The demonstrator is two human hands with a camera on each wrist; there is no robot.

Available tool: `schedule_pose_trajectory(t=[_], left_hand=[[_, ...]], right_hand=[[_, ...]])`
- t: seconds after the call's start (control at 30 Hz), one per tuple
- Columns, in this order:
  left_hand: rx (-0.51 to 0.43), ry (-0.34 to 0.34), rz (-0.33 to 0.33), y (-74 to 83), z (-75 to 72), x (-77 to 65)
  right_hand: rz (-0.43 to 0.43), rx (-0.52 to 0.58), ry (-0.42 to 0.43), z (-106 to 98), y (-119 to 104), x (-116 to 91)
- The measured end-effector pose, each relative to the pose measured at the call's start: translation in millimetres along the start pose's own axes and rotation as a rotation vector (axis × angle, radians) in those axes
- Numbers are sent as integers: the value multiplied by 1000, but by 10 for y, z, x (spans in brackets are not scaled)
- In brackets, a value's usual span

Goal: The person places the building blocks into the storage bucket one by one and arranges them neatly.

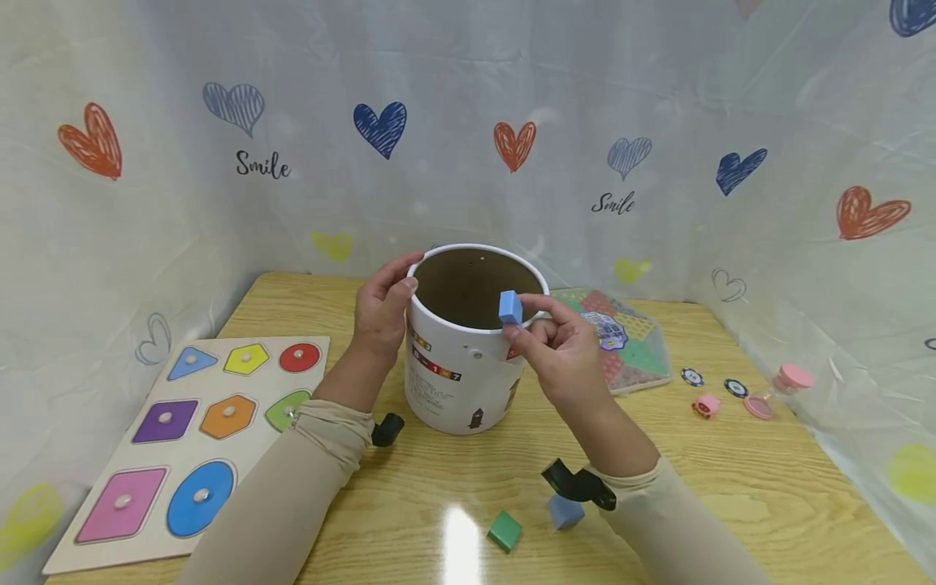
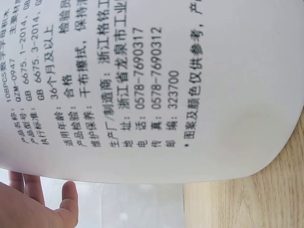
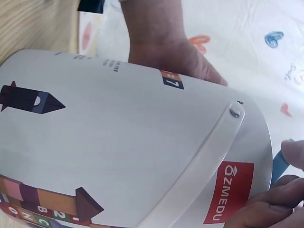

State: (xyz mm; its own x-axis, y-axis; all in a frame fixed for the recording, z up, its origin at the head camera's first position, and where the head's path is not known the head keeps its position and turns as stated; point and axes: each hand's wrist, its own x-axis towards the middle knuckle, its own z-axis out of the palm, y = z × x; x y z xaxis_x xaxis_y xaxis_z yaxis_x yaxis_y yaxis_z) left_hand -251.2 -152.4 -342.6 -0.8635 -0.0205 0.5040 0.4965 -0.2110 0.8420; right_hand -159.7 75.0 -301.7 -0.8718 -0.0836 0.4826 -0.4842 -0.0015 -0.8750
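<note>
A white bucket [image 1: 446, 382] with printed letters and a grey-brown inside stands upright on the table. My left hand [image 1: 383, 309] holds its left side near the rim, thumb in front and fingers further back. Between the thumb and fingertips of my right hand [image 1: 559, 345] a small blue block [image 1: 509, 308] is pinched, at the right front of the bucket's rim. In the right wrist view only an edge of this blue block [image 3: 280, 167] shows beside the fingers. On the table below the right wrist lie a green block [image 1: 504, 531] and another blue block [image 1: 565, 512], partly covered by a black strap.
At the left lies a wooden shape puzzle board [image 1: 241, 361] with knobbed pieces. Behind the right hand is a clear bag [image 1: 636, 357] of coloured pieces. Two chips [image 1: 735, 388] and small pink toys [image 1: 793, 378] lie at the right. A heart-printed curtain [image 1: 453, 195] encloses the table.
</note>
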Motion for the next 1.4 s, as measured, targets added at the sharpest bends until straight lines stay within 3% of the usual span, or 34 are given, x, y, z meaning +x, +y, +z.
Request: schedule_pose_trajectory(t=[0.27,0.43,0.53,0.63,0.73,0.87,0.97,1.07,1.13,1.3,1.4], left_hand=[[-10,-4,10,-8,-9,1],[-21,-12,15,-6,1,8],[-16,-15,5,3,15,12],[-4,-7,-21,13,20,12],[-4,5,-34,13,15,10],[4,12,-27,3,8,4],[3,12,-15,3,9,0],[-15,11,1,12,11,-1],[-25,7,8,17,10,-1],[-20,-5,5,12,3,0],[-11,-5,1,6,-1,0]], right_hand=[[39,-34,57,-38,9,1],[-25,-16,66,-100,3,-84],[-79,-46,21,-167,16,-183],[-85,-85,-148,-224,92,-316],[-11,-173,-467,-244,209,-471],[99,-398,-935,-235,310,-669],[149,-525,-1151,-228,315,-773],[187,-622,-1226,-240,306,-835],[184,-711,-1232,-249,301,-860],[128,-907,-1153,-220,317,-905],[100,-943,-1114,-192,341,-912]])
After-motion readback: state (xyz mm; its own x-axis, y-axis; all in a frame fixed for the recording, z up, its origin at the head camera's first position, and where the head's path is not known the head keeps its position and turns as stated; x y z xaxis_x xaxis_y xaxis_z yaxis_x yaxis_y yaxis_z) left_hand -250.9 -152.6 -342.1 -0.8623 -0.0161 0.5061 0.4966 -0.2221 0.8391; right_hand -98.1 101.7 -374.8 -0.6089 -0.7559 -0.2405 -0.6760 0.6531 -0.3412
